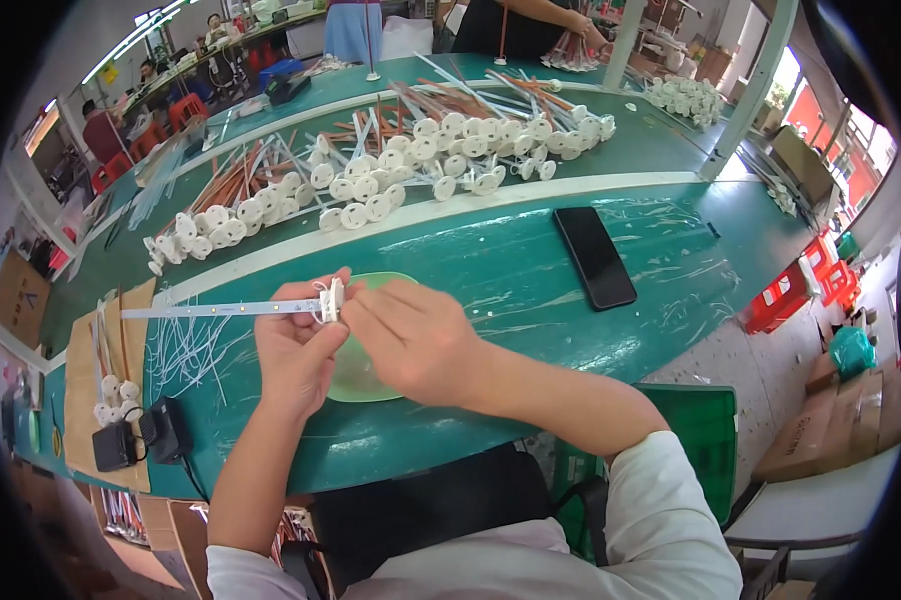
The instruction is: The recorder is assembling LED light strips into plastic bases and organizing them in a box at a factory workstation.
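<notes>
My left hand [295, 355] is closed around one end of a pale LED strip [200, 311], which sticks out to the left over the table. At that end sits a white round plastic cap [331, 297], with a thin white wire looping beside it. My right hand [420, 340] is pinched closed against the right side of the cap. Whatever its fingertips hold is hidden from view. Below both hands a light green tray [370, 388] lies on the green table; my hands cover part of it.
Many white-capped strips [370, 180] lie piled beyond a white ledge [470, 205]. A black phone [595, 258] rests at right. Left are cut white wires [190, 350], cardboard [130, 355] and black adapters [165, 430]. Another person's hand [575, 22] works at the far side.
</notes>
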Demonstrator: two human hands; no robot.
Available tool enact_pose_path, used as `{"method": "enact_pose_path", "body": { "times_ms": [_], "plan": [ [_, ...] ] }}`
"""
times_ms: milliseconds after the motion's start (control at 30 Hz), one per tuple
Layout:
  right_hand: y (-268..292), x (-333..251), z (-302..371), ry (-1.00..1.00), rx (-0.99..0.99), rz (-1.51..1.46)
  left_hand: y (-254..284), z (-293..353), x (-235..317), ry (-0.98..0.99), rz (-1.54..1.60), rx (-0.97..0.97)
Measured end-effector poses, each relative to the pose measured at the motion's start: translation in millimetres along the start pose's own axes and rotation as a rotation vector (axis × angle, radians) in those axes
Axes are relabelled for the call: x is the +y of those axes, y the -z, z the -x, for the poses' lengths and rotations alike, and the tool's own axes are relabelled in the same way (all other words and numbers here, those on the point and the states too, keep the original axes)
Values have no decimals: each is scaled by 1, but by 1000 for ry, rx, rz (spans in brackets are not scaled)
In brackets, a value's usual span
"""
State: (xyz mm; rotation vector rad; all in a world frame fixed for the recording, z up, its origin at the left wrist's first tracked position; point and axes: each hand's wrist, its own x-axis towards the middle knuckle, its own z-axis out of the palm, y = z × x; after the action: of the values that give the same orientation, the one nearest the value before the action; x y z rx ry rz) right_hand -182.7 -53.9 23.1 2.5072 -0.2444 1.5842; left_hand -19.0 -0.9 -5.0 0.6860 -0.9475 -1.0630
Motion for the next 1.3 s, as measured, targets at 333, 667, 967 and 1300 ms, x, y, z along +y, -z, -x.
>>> {"method": "enact_pose_path", "body": {
  "times_ms": [333,667,967,1300],
  "plan": [
    [-2,6,-4,-106,87,-310,10,0,9,20,197,-82],
    [-3,3,2,-47,74,-136,8,-1,-1,5,55,-25],
    [-6,28,3,-200,-21,-213,3,-24,46,-24,-434,-117],
    [-11,30,10,-195,-151,-143,36,-5,99,4,-687,-39]
  ]
}}
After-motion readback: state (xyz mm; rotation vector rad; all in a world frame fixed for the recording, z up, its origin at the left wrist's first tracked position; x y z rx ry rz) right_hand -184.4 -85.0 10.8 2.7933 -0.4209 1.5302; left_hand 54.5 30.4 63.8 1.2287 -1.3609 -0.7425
